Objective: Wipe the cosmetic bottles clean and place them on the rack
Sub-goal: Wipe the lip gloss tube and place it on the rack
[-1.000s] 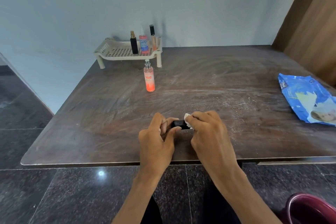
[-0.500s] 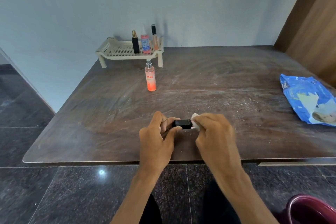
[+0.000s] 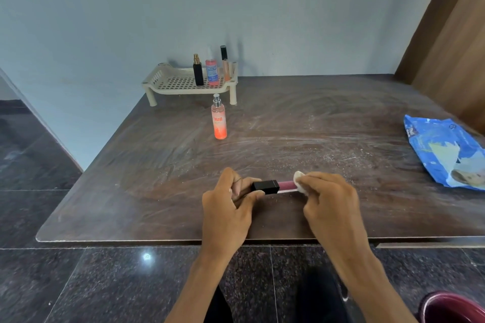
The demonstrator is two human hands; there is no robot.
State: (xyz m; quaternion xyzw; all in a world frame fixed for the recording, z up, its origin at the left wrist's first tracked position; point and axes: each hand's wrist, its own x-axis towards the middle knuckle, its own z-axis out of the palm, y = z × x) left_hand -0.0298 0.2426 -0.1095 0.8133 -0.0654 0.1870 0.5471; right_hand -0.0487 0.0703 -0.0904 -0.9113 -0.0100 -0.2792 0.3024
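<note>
A slim pink lip-gloss tube [image 3: 286, 185] with a black cap lies level above the near part of the table. My left hand [image 3: 228, 204] pinches its black cap end. My right hand [image 3: 328, 204] grips a small white wipe [image 3: 300, 183] pressed round the tube's pink end. At the back stands a beige perforated rack [image 3: 173, 84] holding a black bottle [image 3: 198, 72], a red-and-blue bottle [image 3: 211, 72] and a tall slim tube [image 3: 224, 61]. An orange spray bottle [image 3: 219, 119] stands upright on the table in front of the rack.
A blue wet-wipes pack [image 3: 446, 152] lies at the table's right edge. The brown table [image 3: 315, 118] is dusty and streaked. A maroon bin rim [image 3: 451, 307] shows at the bottom right. A wooden panel [image 3: 451, 34] rises at the right.
My right hand has slid the wipe rightward along the tube, uncovering the black cap and then the pink body. My left hand has kept its hold.
</note>
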